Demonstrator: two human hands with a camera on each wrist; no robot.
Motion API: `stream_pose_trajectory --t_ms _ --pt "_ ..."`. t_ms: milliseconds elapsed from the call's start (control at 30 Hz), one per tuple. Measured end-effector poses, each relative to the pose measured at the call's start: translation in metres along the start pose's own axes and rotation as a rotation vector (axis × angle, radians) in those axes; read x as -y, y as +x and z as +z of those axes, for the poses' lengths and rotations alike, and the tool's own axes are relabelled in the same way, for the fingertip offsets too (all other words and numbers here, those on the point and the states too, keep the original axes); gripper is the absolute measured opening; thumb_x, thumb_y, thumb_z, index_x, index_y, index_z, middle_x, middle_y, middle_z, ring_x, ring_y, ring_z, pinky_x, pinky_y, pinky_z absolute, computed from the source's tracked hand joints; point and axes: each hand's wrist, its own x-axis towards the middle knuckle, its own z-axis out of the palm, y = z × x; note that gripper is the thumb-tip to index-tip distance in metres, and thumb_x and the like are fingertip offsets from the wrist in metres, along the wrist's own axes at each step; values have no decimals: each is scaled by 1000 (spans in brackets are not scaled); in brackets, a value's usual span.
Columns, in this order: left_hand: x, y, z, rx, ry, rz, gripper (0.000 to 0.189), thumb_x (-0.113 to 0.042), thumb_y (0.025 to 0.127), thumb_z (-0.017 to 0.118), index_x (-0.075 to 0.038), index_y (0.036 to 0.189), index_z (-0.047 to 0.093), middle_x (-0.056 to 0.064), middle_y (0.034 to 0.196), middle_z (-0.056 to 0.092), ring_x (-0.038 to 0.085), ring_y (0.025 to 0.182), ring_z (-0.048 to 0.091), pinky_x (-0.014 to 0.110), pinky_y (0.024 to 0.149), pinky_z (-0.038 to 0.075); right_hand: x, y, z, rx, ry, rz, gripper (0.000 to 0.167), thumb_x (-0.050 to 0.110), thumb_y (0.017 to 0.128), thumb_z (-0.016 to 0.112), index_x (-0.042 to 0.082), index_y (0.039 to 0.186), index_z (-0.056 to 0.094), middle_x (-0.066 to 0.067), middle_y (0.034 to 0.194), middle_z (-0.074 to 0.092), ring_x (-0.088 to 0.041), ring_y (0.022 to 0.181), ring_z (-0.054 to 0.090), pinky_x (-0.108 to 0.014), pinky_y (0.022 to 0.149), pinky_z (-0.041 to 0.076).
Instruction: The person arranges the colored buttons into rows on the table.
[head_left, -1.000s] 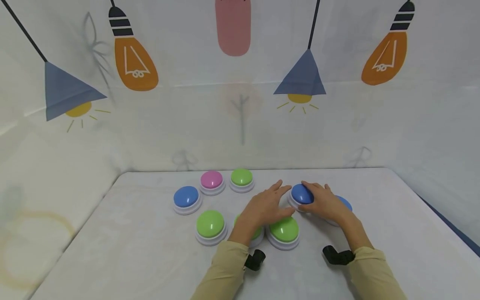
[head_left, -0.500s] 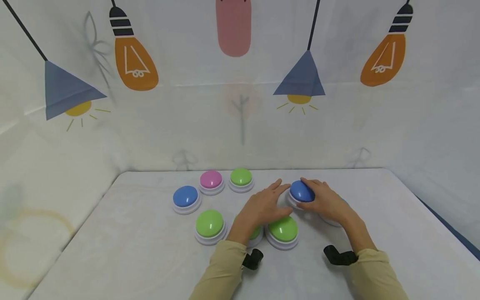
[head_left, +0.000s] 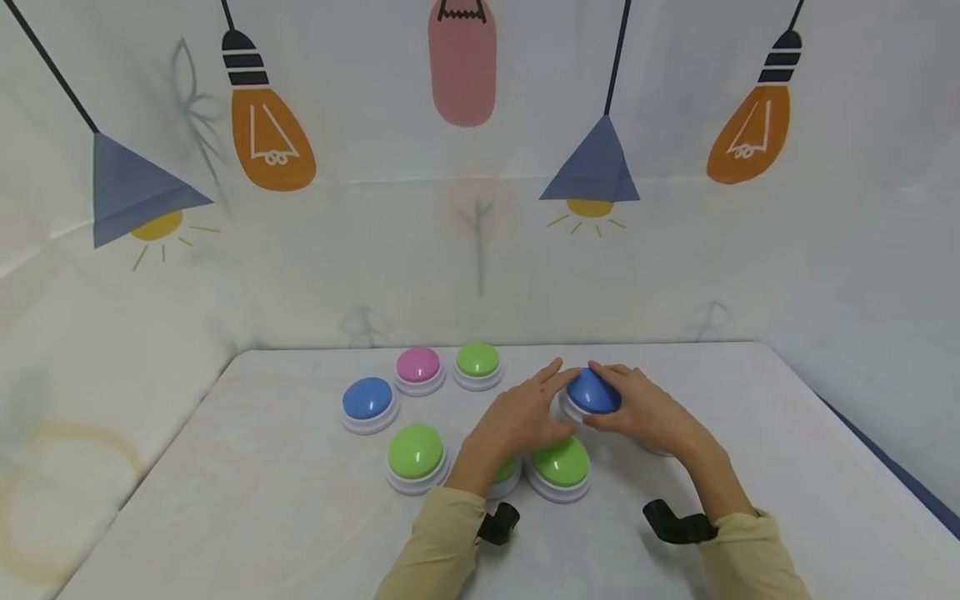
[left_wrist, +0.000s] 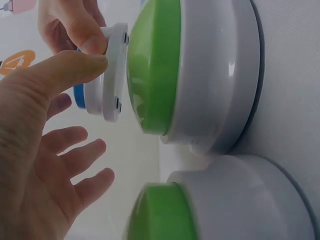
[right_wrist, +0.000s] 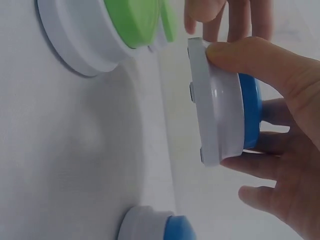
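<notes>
A blue push button [head_left: 593,392] with a white base is held up off the table in my right hand [head_left: 651,414]. In the right wrist view, the right thumb lies on the white base [right_wrist: 217,107] and the fingers reach round the far side; small feet show underneath. My left hand [head_left: 517,417] is close on the left, its thumb and spread fingers curving round the button's edge; contact is hard to make out. Below the left hand stand a green push button [head_left: 561,461] and another green push button [head_left: 504,471], partly hidden by the left wrist.
On the white table [head_left: 300,533], a green button [head_left: 416,452], a blue button [head_left: 367,398], a pink button [head_left: 418,365] and a far green button [head_left: 477,360] stand to the left. Another blue button [right_wrist: 179,229] stands right, mostly hidden by the right hand in the head view.
The head view has tilted and shifted slightly. The right hand still holds the blue button, which is now tilted a little differently and nearer the left fingertips.
</notes>
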Motion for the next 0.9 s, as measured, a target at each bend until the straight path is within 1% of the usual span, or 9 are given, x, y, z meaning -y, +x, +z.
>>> stream_pose_trajectory --t_ms 67,167,300,400,500,633,900 --pt "-2 -2 -2 1 6 8 76 -38 89 70 -31 155 33 0 163 26 25 132 52 42 97 52 2 -2 -1 -3 -8 -4 84 43 87 73 0 150 38 -28 144 45 -47 124 50 -62 95 48" --pt "-5 -5 -4 -2 14 21 75 -37 90 69 -31 155 33 -1 164 25 23 131 54 40 93 54 7 -5 -4 -15 -25 -12 83 42 87 73 0 150 38 -28 144 45 -50 125 49 -62 94 49" --pt "-8 -9 -8 -23 38 44 74 -36 90 70 -30 155 34 0 163 26 22 130 54 36 89 56 14 -10 -7 -24 -34 -22 83 41 87 74 0 149 39 -27 143 46 -60 128 41 -63 94 49" --pt "-10 -13 -10 -44 58 66 75 -35 89 72 -28 154 36 1 162 29 22 129 55 34 87 56 21 -13 -9 -24 -27 -35 82 39 86 75 0 149 40 -27 142 47 -64 128 38 -64 93 49" --pt "-11 -16 -12 -61 74 88 74 -34 89 73 -26 153 37 1 161 31 23 128 56 34 86 57 26 -16 -11 -25 -25 -57 81 39 86 75 -2 148 41 -27 141 49 -61 126 43 -63 93 49" --pt "-14 -18 -14 -67 95 110 73 -34 90 72 -25 153 38 1 161 31 24 128 56 33 83 58 31 -20 -13 -37 -30 -67 81 39 86 75 -2 147 41 -26 140 51 -57 124 47 -63 94 49" --pt "-25 -24 -15 -72 139 154 72 -34 91 70 -21 154 37 1 159 35 27 128 57 29 77 58 31 -30 -18 -47 -32 -67 80 38 86 75 -3 146 42 -25 141 51 -51 125 50 -65 100 44"
